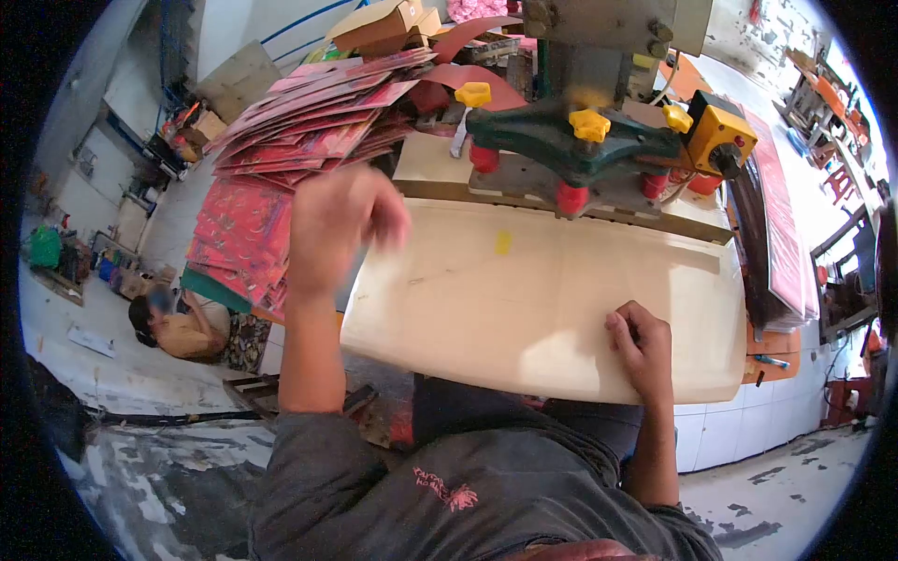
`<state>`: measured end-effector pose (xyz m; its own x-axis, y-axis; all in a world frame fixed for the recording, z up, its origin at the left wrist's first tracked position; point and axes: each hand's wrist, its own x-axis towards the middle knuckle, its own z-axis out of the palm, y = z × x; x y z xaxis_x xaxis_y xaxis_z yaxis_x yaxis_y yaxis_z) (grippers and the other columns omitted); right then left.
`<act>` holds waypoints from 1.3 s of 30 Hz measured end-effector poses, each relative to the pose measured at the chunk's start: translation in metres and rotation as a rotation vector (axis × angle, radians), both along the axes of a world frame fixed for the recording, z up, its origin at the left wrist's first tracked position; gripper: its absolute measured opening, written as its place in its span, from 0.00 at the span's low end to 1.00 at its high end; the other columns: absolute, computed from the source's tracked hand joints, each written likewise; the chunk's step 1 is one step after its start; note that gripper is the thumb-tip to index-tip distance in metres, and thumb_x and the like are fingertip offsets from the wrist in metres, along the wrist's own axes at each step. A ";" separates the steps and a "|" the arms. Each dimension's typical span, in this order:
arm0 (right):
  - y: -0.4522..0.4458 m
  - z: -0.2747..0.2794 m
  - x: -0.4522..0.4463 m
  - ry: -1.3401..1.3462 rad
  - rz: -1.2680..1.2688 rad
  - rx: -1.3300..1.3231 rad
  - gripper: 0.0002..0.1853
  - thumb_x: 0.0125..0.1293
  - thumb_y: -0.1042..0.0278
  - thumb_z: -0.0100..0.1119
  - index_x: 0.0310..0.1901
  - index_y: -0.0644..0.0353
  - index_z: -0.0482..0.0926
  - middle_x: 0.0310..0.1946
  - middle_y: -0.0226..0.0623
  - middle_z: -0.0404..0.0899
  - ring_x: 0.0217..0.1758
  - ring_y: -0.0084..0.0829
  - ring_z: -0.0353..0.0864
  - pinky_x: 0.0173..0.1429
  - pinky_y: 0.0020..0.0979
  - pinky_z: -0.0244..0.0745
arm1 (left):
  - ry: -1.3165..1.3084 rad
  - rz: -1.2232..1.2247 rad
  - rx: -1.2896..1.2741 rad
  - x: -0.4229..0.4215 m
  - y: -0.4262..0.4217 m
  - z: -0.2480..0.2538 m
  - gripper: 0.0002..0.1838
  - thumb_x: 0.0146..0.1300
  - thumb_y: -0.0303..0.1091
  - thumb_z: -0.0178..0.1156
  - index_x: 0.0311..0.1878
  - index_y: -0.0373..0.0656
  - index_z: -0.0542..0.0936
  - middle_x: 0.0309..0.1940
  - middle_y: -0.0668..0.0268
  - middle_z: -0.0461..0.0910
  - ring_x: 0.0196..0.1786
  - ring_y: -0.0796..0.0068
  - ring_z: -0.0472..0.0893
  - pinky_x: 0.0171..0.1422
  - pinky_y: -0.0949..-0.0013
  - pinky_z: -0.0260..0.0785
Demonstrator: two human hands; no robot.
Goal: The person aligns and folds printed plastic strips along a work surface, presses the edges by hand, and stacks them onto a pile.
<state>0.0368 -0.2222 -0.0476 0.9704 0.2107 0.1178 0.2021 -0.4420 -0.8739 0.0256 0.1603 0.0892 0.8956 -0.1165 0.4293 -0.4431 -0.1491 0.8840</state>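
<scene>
In front of me lies a wide cream board (449, 327) with rounded front corners and a small yellow mark (503, 243) near its back. My right hand (644, 348) rests at its right front part, fingers curled into a loose fist, with nothing visible in it. Motion smears my left hand (344, 224), raised over the board's left end beside the stacked red printed sheets (243, 234); its fingers are too blurred to read. Behind the board stands a press machine with a dark green head (533, 138), yellow star knobs (589, 125) and red feet (572, 197).
A yellow control box (720, 136) with a black knob is fixed at the press's right. Pink sheets under plastic (781, 215) lie along the right side. Cardboard boxes (379, 28) sit behind the red pile. Another person (187, 327) is low down at the left.
</scene>
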 end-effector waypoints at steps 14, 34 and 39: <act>0.004 -0.006 -0.002 -0.037 -0.038 -0.047 0.13 0.74 0.66 0.60 0.33 0.65 0.80 0.19 0.34 0.78 0.22 0.22 0.74 0.30 0.29 0.70 | 0.508 -1.562 -0.366 -0.074 -0.106 0.024 0.48 0.62 0.71 0.62 0.64 0.31 0.70 0.26 0.67 0.83 0.25 0.80 0.79 0.29 0.77 0.69; -0.042 0.001 -0.016 -0.005 -0.366 0.391 0.15 0.77 0.58 0.59 0.43 0.63 0.82 0.23 0.36 0.80 0.25 0.28 0.78 0.31 0.28 0.71 | 0.453 -1.475 -0.128 -0.098 -0.119 -0.069 0.42 0.69 0.49 0.67 0.79 0.38 0.64 0.20 0.69 0.80 0.20 0.78 0.78 0.29 0.75 0.71; -0.121 0.013 -0.003 0.099 -0.559 1.026 0.23 0.79 0.47 0.53 0.60 0.59 0.74 0.40 0.38 0.85 0.34 0.24 0.81 0.30 0.22 0.68 | 0.653 -1.355 -0.108 -0.108 -0.120 -0.096 0.34 0.72 0.43 0.65 0.77 0.43 0.70 0.24 0.67 0.84 0.22 0.78 0.84 0.31 0.75 0.73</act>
<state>0.0336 -0.3432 -0.0345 0.9123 -0.3980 -0.0961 0.1144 0.4730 -0.8736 -0.0819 0.0398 -0.0070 0.1709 -0.9829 0.0693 0.2758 0.1152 0.9543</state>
